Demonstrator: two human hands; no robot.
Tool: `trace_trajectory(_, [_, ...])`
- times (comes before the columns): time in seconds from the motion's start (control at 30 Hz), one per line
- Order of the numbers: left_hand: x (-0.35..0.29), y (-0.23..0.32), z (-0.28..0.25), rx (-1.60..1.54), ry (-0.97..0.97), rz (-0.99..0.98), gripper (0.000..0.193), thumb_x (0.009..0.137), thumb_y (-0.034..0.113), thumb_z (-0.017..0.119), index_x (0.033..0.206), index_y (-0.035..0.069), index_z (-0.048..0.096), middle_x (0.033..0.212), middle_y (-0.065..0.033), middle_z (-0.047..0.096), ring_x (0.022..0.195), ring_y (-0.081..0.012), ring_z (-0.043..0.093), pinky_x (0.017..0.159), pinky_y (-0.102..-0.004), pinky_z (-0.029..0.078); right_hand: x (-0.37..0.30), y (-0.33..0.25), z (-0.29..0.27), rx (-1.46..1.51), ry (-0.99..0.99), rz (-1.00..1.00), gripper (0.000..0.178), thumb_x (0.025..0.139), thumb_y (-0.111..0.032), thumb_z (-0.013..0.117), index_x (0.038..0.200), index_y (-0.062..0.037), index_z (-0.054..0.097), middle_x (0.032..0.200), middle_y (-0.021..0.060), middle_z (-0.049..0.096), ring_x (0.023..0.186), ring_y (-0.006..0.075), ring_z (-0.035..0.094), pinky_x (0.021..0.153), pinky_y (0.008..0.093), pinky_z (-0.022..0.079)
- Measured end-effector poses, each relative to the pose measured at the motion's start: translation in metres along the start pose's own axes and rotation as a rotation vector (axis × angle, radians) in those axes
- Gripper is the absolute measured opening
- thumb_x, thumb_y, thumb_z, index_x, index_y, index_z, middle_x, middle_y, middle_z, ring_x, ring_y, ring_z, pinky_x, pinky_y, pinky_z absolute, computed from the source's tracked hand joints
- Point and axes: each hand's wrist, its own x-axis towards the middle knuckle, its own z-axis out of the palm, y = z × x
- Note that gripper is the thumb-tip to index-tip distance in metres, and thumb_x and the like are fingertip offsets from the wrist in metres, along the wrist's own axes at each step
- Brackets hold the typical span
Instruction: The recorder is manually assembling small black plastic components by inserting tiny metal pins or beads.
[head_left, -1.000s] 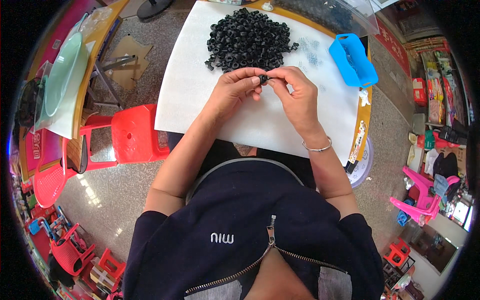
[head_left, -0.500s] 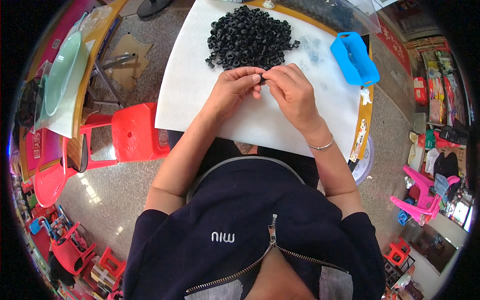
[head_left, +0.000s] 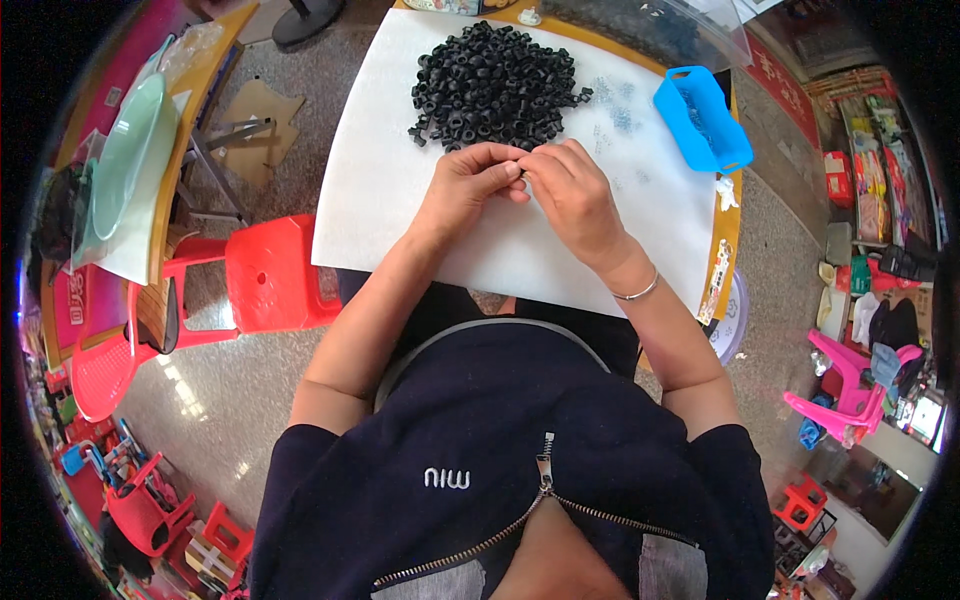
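Leftmost, standing beside the counter [head_left: 400,230]: a red plastic stool [head_left: 270,275]. Resting on the white sheet covering the counter, the left hand [head_left: 465,190], fingers [head_left: 505,165] pinching a small black piece [head_left: 521,173] at the tips. Meeting it from the other side, the right hand [head_left: 575,195], fingers curling in and gripping the same small black piece; both hands touching over the sheet. Lying just beyond the hands, near the far edge: a pile of black ring-shaped parts [head_left: 495,85]. Scattering just right of the pile: small clear bits [head_left: 612,105], too small to tell apart. Sitting farther right, near the counter's corner: a blue plastic tray [head_left: 702,118].
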Motion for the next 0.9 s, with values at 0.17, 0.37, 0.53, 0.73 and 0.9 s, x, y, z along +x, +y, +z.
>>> trace_trajectory(0.17, [-0.001,0.009,0.006,0.001,-0.005,-0.032,0.024,0.091,0.008,0.055,0.111,-0.005,0.06,0.09,-0.0075,0.065,0.079,-0.0131,0.062,0.076,-0.0245,0.051,0.003,0.001,-0.001,0.134,0.035,0.097,0.015,0.076,0.007,0.061,0.089,-0.0005,0.06,0.085,0.011,0.058,0.079,0.0265,0.057,0.067,0.0334,0.048])
trace_trajectory(0.37, [-0.004,0.011,0.007,-0.003,-0.028,-0.007,0.028,0.088,0.01,0.06,0.112,-0.005,0.06,0.094,-0.006,0.065,0.082,-0.0108,0.06,0.077,-0.0232,0.049,-0.001,-0.003,0.008,0.328,0.063,0.312,0.012,0.075,0.005,0.059,0.085,-0.0024,0.06,0.082,0.009,0.057,0.08,0.026,0.054,0.069,0.0345,0.047])
trace_trajectory(0.53, [-0.003,0.01,0.005,0.022,-0.056,-0.028,0.033,0.086,0.011,0.064,0.114,-0.006,0.059,0.1,-0.0091,0.064,0.089,-0.0141,0.06,0.081,-0.0263,0.048,-0.003,-0.005,0.005,0.438,0.014,0.432,0.011,0.078,0.006,0.058,0.085,-0.0015,0.06,0.084,0.0083,0.057,0.076,0.0203,0.057,0.065,0.0305,0.051])
trace_trajectory(0.73, [-0.001,0.005,0.007,0.023,-0.039,0.001,0.029,0.087,0.009,0.062,0.112,-0.005,0.061,0.094,-0.0064,0.065,0.081,-0.0101,0.06,0.077,-0.0229,0.049,-0.004,-0.012,0.0,0.527,0.04,0.543,0.011,0.081,0.005,0.056,0.089,0.0002,0.06,0.087,0.0091,0.057,0.072,0.0167,0.059,0.063,0.0271,0.054])
trace_trajectory(0.9, [0.0,0.004,0.01,0.042,0.002,0.013,0.027,0.088,0.008,0.059,0.112,-0.004,0.061,0.091,-0.0056,0.065,0.078,-0.0099,0.06,0.075,-0.0229,0.049,-0.014,-0.004,0.009,0.453,0.069,0.544,0.01,0.085,-0.002,0.055,0.094,0.0003,0.06,0.087,0.0118,0.056,0.073,0.0217,0.059,0.065,0.0299,0.052])
